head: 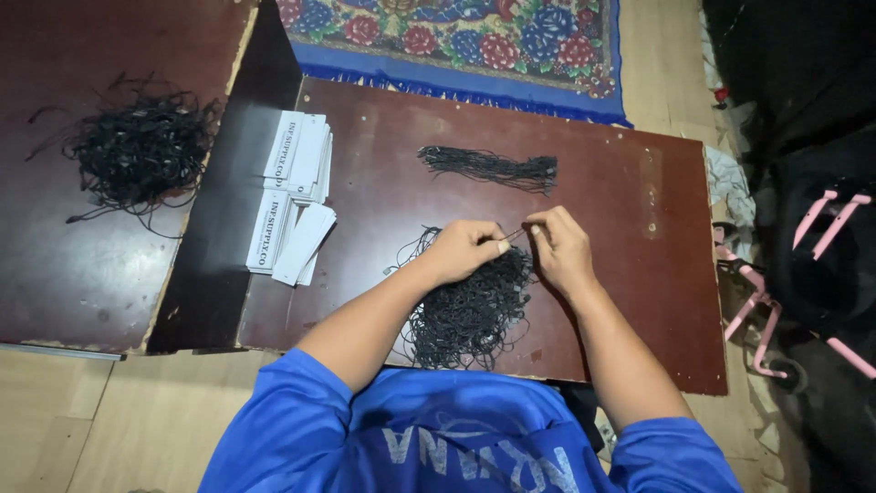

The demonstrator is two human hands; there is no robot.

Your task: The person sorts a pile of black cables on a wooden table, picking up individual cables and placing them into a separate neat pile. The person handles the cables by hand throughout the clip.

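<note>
Both pinching one thin black string (516, 234): left hand (465, 248) and right hand (558, 248), just above the loose string pile (467, 310). Best kept taut (tangles easily), clear of the pile.

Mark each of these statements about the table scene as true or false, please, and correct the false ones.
1. Both hands pinch one thin black string between them. True: the left hand and the right hand meet over the loose pile of black strings.
2. The white paper tags lie to the right of the hands. False: the white paper tags lie to their left.
3. A tidy bundle of black strings lies beyond the hands on the brown board. True.
4. The second board on the left is bare. False: a tangled heap of black strings lies on it.
</note>
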